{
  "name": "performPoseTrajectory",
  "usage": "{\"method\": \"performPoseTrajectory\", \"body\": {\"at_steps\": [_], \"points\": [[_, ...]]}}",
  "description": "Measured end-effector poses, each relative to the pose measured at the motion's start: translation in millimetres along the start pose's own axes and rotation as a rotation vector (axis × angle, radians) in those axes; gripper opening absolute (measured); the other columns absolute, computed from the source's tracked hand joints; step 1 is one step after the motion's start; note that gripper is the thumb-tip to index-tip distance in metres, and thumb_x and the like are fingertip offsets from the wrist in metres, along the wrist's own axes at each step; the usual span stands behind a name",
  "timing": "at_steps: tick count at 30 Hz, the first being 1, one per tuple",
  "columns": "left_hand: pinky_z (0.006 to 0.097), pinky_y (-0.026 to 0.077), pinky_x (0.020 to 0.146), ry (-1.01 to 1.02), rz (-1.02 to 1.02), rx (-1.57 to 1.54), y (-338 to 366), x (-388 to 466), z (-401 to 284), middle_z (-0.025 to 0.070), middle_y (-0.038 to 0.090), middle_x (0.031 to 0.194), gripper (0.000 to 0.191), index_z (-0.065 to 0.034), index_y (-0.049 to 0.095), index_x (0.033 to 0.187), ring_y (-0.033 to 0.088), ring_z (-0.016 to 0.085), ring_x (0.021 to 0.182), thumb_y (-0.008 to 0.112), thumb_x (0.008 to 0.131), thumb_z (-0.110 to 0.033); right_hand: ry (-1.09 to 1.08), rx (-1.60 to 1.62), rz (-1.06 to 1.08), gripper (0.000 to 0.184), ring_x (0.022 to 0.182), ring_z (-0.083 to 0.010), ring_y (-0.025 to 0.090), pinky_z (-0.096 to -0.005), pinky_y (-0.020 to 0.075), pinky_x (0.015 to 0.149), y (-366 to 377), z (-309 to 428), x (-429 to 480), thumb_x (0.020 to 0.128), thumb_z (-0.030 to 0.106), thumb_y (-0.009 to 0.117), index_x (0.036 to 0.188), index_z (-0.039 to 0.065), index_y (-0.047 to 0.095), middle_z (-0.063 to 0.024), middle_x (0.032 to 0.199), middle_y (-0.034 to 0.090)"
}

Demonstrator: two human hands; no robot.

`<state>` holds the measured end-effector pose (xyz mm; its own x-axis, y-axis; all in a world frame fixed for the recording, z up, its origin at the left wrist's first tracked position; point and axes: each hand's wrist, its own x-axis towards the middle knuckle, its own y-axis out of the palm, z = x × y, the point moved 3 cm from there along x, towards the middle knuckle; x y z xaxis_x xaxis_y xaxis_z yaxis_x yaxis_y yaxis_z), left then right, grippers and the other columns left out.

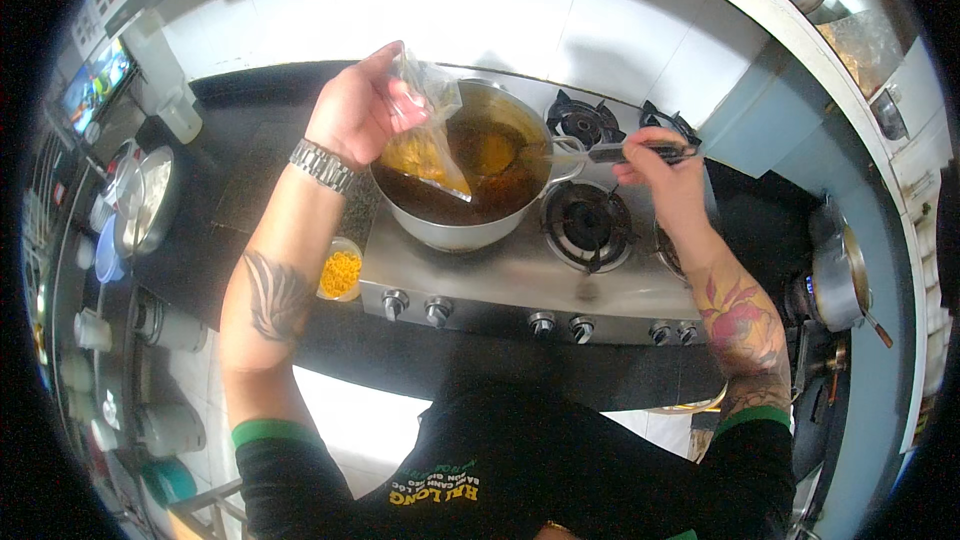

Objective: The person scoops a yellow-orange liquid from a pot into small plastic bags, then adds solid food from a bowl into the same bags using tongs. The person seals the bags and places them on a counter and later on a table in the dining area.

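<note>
My left hand [366, 106] pinches a clear plastic bag [446, 101] by its upper part, above the left side of a large metal pot [454, 236]. The bag hangs tilted, and yellow-orange matter shows through its lower part. Inside the pot is a dark brown liquid [491, 199] with reddish patches. My right hand [660, 169], to the right of the pot, grips the black handle of a ladle [604, 154]. Its shaft crosses the pot's right rim, and its blurred lower end is in the pot over a yellowish area. Whether the bag's mouth is open cannot be made out.
The pot stands on a steel gas stove [480, 277] with black burner grates [589, 221] and front knobs [439, 310]. A tub of yellow bits [341, 275] sits left of the stove. Another pot [836, 281] is at far right, a large metal bowl [156, 199] at left.
</note>
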<state>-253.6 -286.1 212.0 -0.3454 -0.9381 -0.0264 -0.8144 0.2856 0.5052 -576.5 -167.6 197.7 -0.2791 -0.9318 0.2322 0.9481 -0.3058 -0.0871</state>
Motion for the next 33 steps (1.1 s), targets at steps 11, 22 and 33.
{"method": "performPoseTrajectory", "body": {"at_steps": [11, 22, 33], "points": [[0.0402, 0.058, 0.077, -0.084, -0.083, -0.150, 11.2, -0.4, 25.1, 0.0139, 0.060, 0.084, 0.027, -0.0011, 0.043, 0.111, 0.065, 0.030, 0.081, 0.038, 0.100, -0.026, -0.281, -0.008, -0.015, 0.019, 0.068, -0.0193, 0.068, -0.0266, 0.0556, 0.060, -7.9, 105.2, 16.4, 0.083, 0.012, 0.068, 0.095, -0.002, 0.063, -0.0107, 0.082, 0.066], [0.0414, 0.056, 0.083, 0.044, -0.092, -0.200, 34.4, 12.1, 27.8, 0.0185, 0.060, 0.087, 0.047, 0.0114, 0.049, 0.097, 0.064, 0.033, 0.089, 0.035, 0.101, -0.033, -1.202, -1.077, 0.691, 0.033, 0.071, -0.0253, 0.068, -0.0300, 0.0549, 0.058, 35.0, 125.2, -80.2, 0.065, 0.003, 0.073, 0.097, 0.001, 0.064, -0.0190, 0.097, 0.064], [0.0428, 0.056, 0.086, 0.060, -0.045, -0.193, 32.0, 11.0, -2.0, 0.0183, 0.059, 0.089, 0.039, 0.0109, 0.041, 0.106, 0.064, 0.036, 0.090, 0.035, 0.100, -0.028, -1.004, -0.897, 0.473, 0.021, 0.073, -0.0257, 0.065, -0.0325, 0.0552, 0.062, 36.7, 9.7, -40.5, 0.073, 0.010, 0.070, 0.094, 0.009, 0.065, -0.0112, 0.099, 0.062]]}}
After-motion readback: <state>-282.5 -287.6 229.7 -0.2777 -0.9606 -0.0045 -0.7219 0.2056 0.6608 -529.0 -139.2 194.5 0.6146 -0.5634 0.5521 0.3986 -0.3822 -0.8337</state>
